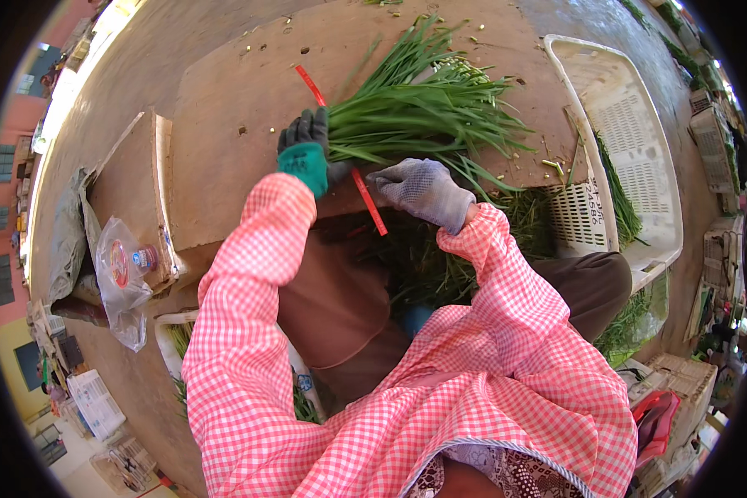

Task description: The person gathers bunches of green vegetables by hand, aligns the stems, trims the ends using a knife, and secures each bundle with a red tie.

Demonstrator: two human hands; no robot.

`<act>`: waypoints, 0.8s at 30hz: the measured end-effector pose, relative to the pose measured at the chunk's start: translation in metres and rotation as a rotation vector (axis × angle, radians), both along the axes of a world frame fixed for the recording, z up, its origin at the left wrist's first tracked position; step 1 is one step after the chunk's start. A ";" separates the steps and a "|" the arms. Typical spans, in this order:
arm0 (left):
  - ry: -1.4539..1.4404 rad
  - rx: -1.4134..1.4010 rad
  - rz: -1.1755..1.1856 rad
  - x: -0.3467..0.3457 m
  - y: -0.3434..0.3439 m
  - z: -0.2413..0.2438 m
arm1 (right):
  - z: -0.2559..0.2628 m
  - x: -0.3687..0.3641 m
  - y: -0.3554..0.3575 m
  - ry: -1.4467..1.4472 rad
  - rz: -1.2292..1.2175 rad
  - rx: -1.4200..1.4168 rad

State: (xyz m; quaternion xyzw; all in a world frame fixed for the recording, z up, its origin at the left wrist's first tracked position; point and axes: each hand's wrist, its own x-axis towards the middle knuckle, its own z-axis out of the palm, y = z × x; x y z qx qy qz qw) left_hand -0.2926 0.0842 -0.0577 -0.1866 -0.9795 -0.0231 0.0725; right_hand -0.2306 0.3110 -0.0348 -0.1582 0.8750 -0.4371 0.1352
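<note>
My left hand (304,152), in a green and dark grey glove, holds one end of a bunch of long green leaves, likely Chinese chives (423,118). The bunch lies on a brown wooden board (224,155), its leaves fanning to the right and partly blurred. A red printed tie strip (370,202) passes beneath the bunch. One end sticks out beyond my left fingers; the other hangs over the board's near edge. My right hand (423,190), in a worn grey glove, has its fingers bent together beside the strip. Whether they touch it cannot be made out.
A white plastic crate (644,143) with chives inside stands at the right. Loose green trimmings (436,261) lie below the board's edge. A clear plastic bag (121,280) holding a tub hangs at the left by a cardboard box (131,168). Cut stem bits dot the board.
</note>
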 end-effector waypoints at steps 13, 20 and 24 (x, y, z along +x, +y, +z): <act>-0.214 0.000 0.095 -0.025 0.006 0.003 | 0.032 0.067 0.118 -0.036 -0.274 0.059; -0.138 -0.142 0.115 0.003 0.025 0.042 | 0.043 0.088 0.184 -0.009 -0.434 0.247; -0.041 -0.010 0.078 -0.007 0.029 0.030 | 0.047 0.067 0.176 0.085 -0.444 0.256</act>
